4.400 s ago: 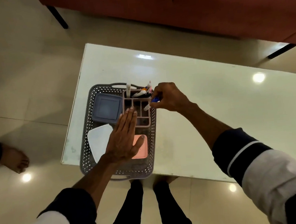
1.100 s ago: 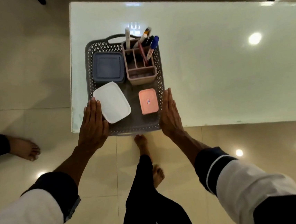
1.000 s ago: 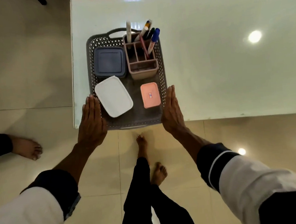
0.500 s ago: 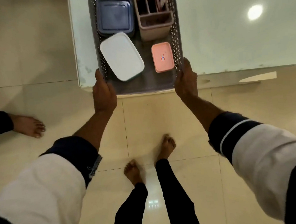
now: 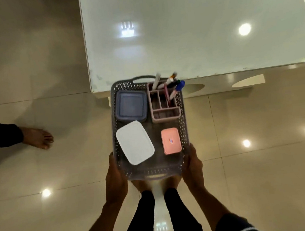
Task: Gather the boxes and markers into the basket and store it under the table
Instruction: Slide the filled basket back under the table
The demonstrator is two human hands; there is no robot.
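I hold the grey perforated basket (image 5: 182, 112) in the air, off the white glass table (image 5: 195, 27) and just in front of its near edge. My left hand (image 5: 115, 178) grips its near left corner and my right hand (image 5: 192, 165) grips its near right corner. Inside lie a blue-lidded box (image 5: 130, 106), a white box (image 5: 134, 142) and a small pink box (image 5: 171, 140). A pink divided holder (image 5: 164, 112) at the far right of the basket carries several markers (image 5: 171, 83) standing upright.
The floor is glossy beige tile with light reflections. My legs and feet (image 5: 157, 208) are directly below the basket. Another person's bare foot (image 5: 36, 136) rests on the floor at the left.
The basket has come off the tabletop toward me and now hangs over the floor. Both hands went from flat against its sides to gripping its near corners.
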